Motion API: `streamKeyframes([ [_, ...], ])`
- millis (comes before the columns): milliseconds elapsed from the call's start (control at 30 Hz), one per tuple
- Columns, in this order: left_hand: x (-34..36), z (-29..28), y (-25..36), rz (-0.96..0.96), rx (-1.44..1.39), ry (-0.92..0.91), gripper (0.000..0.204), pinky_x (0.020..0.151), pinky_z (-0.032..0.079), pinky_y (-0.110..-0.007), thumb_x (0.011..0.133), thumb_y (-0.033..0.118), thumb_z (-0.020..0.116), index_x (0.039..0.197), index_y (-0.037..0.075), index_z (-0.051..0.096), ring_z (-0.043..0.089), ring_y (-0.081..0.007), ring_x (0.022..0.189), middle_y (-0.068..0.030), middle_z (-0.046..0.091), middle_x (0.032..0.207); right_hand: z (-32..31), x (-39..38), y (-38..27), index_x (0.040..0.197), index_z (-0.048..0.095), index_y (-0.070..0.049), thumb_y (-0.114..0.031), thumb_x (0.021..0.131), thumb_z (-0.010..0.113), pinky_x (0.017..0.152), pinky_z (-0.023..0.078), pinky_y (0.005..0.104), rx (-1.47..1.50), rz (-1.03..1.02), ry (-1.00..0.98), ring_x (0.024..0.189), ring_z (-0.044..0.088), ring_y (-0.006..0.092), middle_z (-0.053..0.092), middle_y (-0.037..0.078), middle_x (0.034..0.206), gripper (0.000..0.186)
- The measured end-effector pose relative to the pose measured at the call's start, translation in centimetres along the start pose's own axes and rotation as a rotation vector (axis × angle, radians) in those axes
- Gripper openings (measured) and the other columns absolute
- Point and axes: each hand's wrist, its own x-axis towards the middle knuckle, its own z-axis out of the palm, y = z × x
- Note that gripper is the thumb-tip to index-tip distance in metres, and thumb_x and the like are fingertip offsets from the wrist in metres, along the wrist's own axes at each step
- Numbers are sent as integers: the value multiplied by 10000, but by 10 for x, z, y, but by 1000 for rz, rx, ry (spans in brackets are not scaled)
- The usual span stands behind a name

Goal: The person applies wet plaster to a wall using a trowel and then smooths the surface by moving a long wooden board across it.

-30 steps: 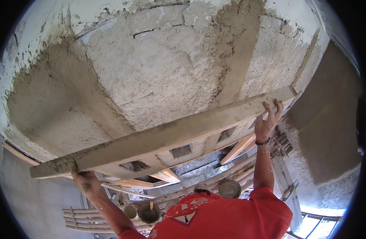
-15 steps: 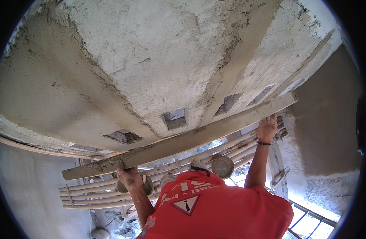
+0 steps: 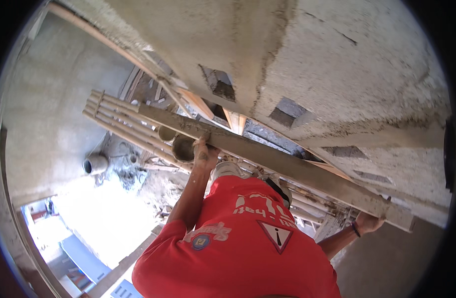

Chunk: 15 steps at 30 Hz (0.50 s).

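Observation:
A long, straight plastering board [image 3: 292, 161], smeared with grey mortar, stretches in front of my chest, beside the plastered wall [image 3: 357, 69]. My left hand [image 3: 204, 153] is closed round its near edge, left of its middle. Close to the board's right end, my right hand [image 3: 371, 222], with a dark bracelet at the wrist, grips it with fingers curled over the edge. Several square holes, such as one hole [image 3: 287, 112], open in the wall beyond the board. Beside my left hand stands a round bucket [image 3: 183, 148], partly covered by the board.
Bamboo poles [image 3: 126, 133] tied into a scaffold platform run below the board. A second round container [image 3: 166, 133] sits on them. Down on the floor lies a tipped grey bucket [image 3: 95, 164]. A smooth grey wall [image 3: 54, 109] rises at the left, above a bright opening.
My view has turned, so the board now slopes down to the right. It has come away from the wall's lower edge. My right hand has gone from a flat palm to a grip.

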Motion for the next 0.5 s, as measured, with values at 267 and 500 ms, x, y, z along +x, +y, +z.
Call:
streamKeyframes([
  [267,6,-61,-23,-34,-258,86,405,1002,412,-499,958,303,472,1253,25,472,529,-305,1161,-163,551,1250,113,50,-37,1407,342,9,-472,707,751,1114,253,538,104,-51,-411,1332,309,429,402,228,1389,943],
  [500,40,-84,-25,-129,-432,207,406,992,428,-432,946,325,475,1149,-18,552,583,-313,1073,-178,621,1124,290,59,-16,1421,345,-80,-442,737,702,1104,224,510,467,152,-1251,1281,304,390,365,157,1407,852],
])
